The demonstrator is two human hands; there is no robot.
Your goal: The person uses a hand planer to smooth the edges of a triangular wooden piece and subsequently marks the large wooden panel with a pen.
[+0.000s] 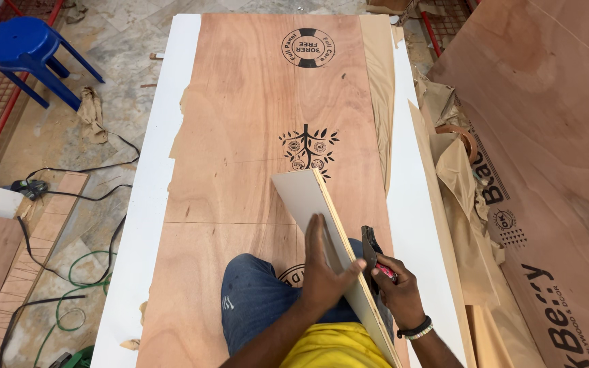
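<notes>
Head view: left fingers (316, 235) lie flat on tilted board (308, 197).

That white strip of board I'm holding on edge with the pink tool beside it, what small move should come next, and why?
Probably bring the pink-handled tool in your right hand up against the strip's right edge. Your left hand already lies flat on its white face and steadies it, tilted on edge over the large plywood sheet, and the tool's dark tip sits right beside that edge.
</notes>
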